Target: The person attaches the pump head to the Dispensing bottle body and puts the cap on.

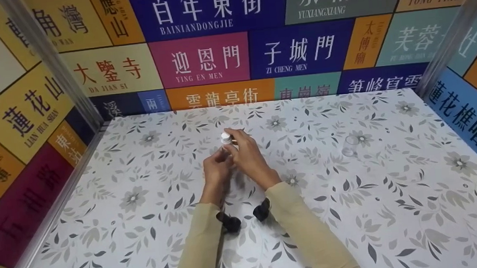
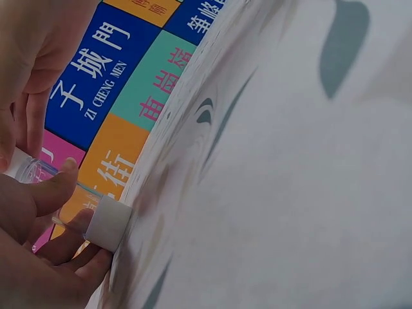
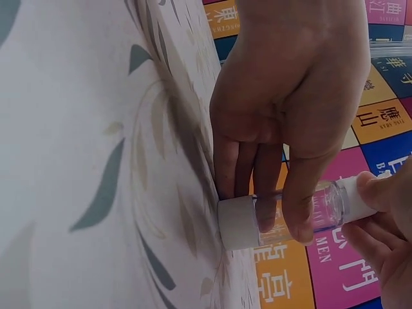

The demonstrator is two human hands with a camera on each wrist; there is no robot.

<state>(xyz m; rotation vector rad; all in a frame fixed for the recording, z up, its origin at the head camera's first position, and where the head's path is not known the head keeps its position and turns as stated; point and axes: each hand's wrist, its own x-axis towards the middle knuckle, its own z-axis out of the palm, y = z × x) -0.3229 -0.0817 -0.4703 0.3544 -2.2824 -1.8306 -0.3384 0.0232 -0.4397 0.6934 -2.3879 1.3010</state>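
A small clear bottle point(image 3: 325, 205) stands upright on the table, with a white cap point(image 1: 226, 138) at its top and a white base piece point(image 2: 109, 222) at its bottom. My left hand point(image 1: 217, 168) grips the clear body low down, thumb on one side and fingers on the other, close to the base in both wrist views. Higher up, my right hand point(image 1: 249, 154) pinches the white cap between thumb and fingers. In the right wrist view the right hand point(image 3: 393, 222) shows only partly, at the right edge.
A small clear cylinder point(image 1: 350, 145) stands on the flowered tabletop point(image 1: 401, 223), right of the hands. Black wrist cameras point(image 1: 230, 223) sit at both cuffs. Panels with street names point(image 1: 210, 63) wall the table at the back and sides.
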